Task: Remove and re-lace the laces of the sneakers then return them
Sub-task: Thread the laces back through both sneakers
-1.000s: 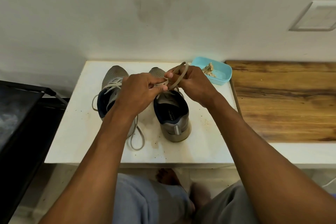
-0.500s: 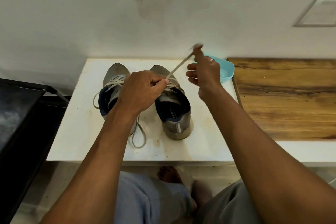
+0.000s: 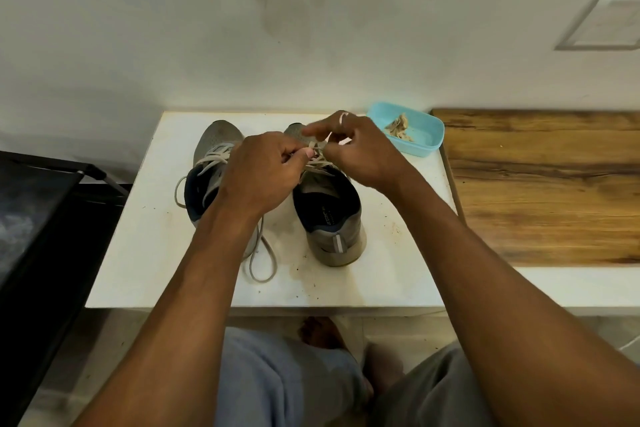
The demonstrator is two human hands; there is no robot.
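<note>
Lacing is under way on the right sneaker (image 3: 329,215), which stands heel-toward-the-person on the white worktop (image 3: 145,253), just beside the left sneaker (image 3: 211,163). Both hands meet over its eyelet rows. The left hand (image 3: 263,177) has its fingers closed in a pinch on the lace (image 3: 317,158) at the crossings; the right hand (image 3: 356,149) holds a strand of the same lace looped over its fingers, forefinger stretched toward the toe. Which eyelet is being fed cannot be told, since the hands cover it.

To do this step well, the person would likely keep the left pinch firm so the finished crossings stay snug, feed the tip through the eyelet from the same side each time, and draw the slack through evenly without twisting the flat lace. The left sneaker looks laced, its loose ends trailing in a loop (image 3: 263,263) on the worktop. A blue tub (image 3: 426,142) sits near the right hand, clear of the work.
</note>
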